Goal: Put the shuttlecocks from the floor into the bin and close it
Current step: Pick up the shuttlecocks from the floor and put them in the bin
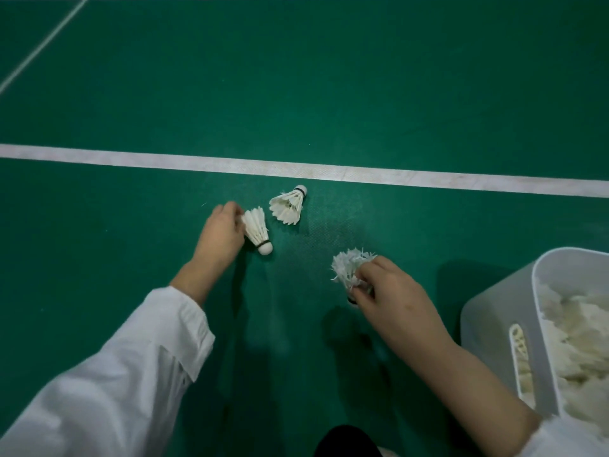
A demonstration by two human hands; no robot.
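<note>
Loose shuttlecock point(287, 206) near court line point(99, 155) (bin point(487, 324) rightward)

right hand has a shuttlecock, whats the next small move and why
Probably swing the right hand over to the bin and drop its frayed shuttlecock in: it is pinched there now, and the open bin stands just to its right. The left hand is only at a second shuttlecock; its grip is unclear.

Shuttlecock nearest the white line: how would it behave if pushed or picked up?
The shuttlecock lies on its side, so a push would probably swing it around its round cork. Its thin splayed feathers suggest it is very light and easily crushed by a tight grip.
</note>
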